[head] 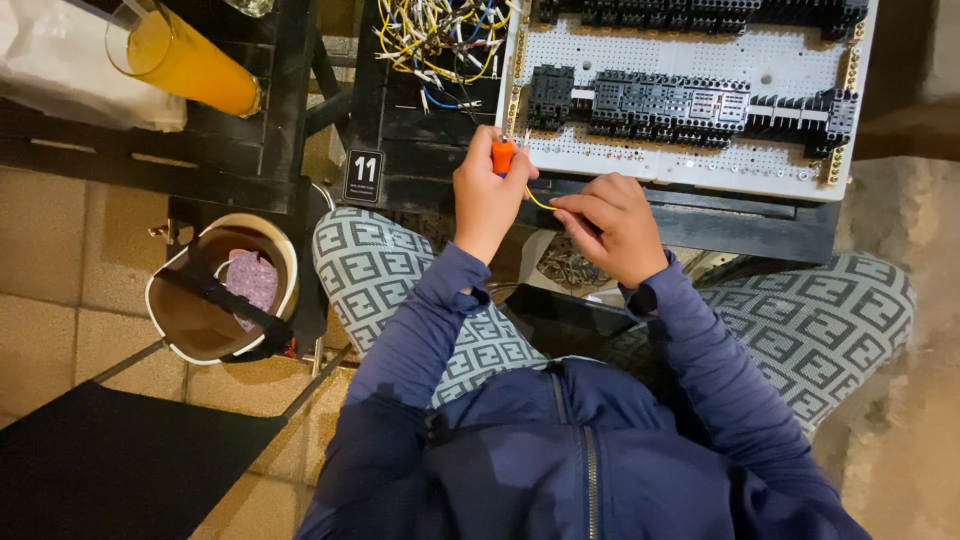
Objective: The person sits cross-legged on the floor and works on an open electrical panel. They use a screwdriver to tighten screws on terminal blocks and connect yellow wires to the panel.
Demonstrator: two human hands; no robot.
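One orange-handled tool [503, 155] stands upright in the left hand [487, 195], tip toward the white panel [690, 60]; the right hand [612, 225] pinches one yellow wire [540, 201].

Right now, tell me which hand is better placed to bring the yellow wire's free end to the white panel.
Probably the right hand: it pinches the yellow wire just below the white panel. The left hand is occupied gripping the orange tool.
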